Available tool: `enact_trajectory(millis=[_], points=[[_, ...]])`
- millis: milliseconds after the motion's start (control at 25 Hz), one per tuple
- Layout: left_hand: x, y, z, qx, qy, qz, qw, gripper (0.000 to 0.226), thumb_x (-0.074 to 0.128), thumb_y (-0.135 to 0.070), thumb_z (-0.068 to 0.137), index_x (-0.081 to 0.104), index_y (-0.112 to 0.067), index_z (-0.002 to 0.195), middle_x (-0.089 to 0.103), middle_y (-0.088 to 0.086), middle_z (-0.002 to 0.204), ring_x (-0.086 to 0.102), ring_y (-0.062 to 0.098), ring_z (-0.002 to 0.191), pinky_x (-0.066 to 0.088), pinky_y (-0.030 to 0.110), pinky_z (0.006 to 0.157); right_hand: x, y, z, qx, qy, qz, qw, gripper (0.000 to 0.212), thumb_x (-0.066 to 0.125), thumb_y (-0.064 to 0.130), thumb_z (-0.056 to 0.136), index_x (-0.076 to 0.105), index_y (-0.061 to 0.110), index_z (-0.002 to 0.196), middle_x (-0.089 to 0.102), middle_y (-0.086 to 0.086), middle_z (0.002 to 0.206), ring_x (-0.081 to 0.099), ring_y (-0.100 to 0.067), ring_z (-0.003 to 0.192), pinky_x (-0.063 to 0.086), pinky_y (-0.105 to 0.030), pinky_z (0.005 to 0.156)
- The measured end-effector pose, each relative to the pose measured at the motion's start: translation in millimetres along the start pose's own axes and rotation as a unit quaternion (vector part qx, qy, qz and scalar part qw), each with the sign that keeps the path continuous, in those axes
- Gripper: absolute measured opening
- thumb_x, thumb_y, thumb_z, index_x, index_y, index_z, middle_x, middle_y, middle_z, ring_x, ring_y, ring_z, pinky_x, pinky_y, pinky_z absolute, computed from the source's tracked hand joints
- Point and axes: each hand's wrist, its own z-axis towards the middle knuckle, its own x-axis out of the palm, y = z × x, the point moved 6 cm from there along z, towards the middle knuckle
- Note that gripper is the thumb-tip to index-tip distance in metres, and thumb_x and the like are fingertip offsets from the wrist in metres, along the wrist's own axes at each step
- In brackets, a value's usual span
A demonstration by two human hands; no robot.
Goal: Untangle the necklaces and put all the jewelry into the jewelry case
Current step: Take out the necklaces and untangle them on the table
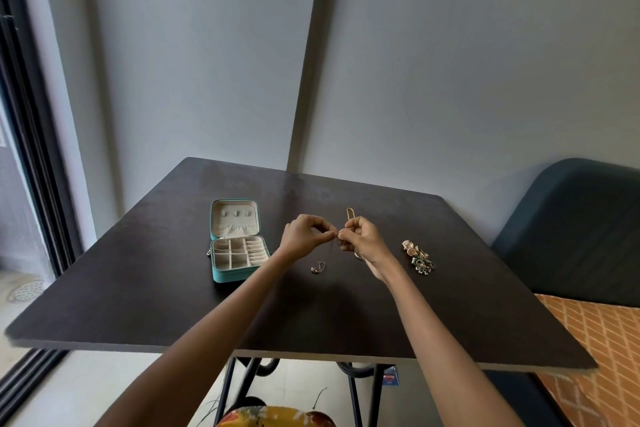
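Teal jewelry case point(231, 272) open, chains in rear compartments, dark table point(138, 288)

— Where is there room to pass?
— The near tabletop point(173, 315) lies bare.
— And in the way?
— The open jewelry case point(237, 253) on the left, the jewelry pile point(418, 257) on the right.

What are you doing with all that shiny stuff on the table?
A person is working on a thin necklace chain, pinching it between the left hand and the right hand above the dark table. The chain hangs down to a small pendant resting on the table. A teal jewelry case sits open on the left. A pile of other jewelry waits on the right, not yet put away.
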Motion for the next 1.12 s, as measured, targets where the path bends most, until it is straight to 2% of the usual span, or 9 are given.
enact_trajectory(millis=[240,400,560,720,840,1120], points=[[3,8,-3,0.004,-0.003,-0.008,1.000,0.018,0.073,-0.041,0.074,0.063,-0.039,0.060,0.066,-0.021,0.066,0.057,-0.002,0.064,0.050,0.046,0.088,1,-17,-2,0.014,0.014,0.066,0.998,0.019,0.061,-0.001,0.087,0.046,0.011,0.086,0.058,-0.012,0.084,0.060,-0.014,0.069,0.052,-0.023,0.063],[6,8,-4,0.005,0.015,-0.008,1.000,0.011,0.070,-0.038,0.077,0.067,-0.039,0.066,0.066,-0.022,0.069,0.058,0.000,0.068,0.047,0.049,0.092,1,-20,-2,0.007,0.013,0.086,0.996,0.021,0.059,-0.005,0.087,0.046,0.011,0.085,0.060,-0.007,0.078,0.062,-0.016,0.071,0.053,-0.026,0.069],[13,14,-4,0.001,0.005,-0.036,0.999,0.006,0.064,-0.045,0.072,0.066,-0.043,0.066,0.070,-0.019,0.072,0.065,0.006,0.074,0.050,0.047,0.089,2,-26,-2,0.009,0.001,0.098,0.995,0.022,0.059,-0.005,0.087,0.045,0.012,0.085,0.060,-0.010,0.079,0.064,-0.020,0.076,0.054,-0.026,0.070],[22,18,-6,0.000,0.015,-0.058,0.998,0.013,0.064,-0.026,0.084,0.062,-0.034,0.074,0.069,-0.015,0.074,0.068,0.010,0.080,0.049,0.046,0.091,2,-33,-3,0.013,-0.010,0.105,0.994,0.022,0.061,-0.003,0.086,0.045,0.013,0.085,0.058,-0.007,0.076,0.061,-0.018,0.072,0.053,-0.027,0.068],[25,18,-9,-0.001,0.015,-0.023,1.000,0.009,0.062,-0.024,0.087,0.062,-0.030,0.080,0.066,-0.014,0.077,0.066,0.013,0.083,0.046,0.047,0.093,3,-38,-5,0.019,-0.010,0.105,0.994,0.023,0.063,-0.001,0.085,0.045,0.014,0.087,0.062,-0.005,0.075,0.064,-0.014,0.069,0.052,-0.026,0.066],[31,20,-14,-0.004,0.037,-0.030,0.999,0.020,0.061,-0.023,0.089,0.057,-0.035,0.073,0.064,-0.014,0.067,0.058,0.004,0.067,0.046,0.041,0.091,2,-50,-7,0.020,-0.035,0.064,0.997,0.028,0.062,-0.001,0.085,0.041,0.018,0.084,0.059,-0.004,0.077,0.058,-0.009,0.069,0.045,-0.020,0.059]])
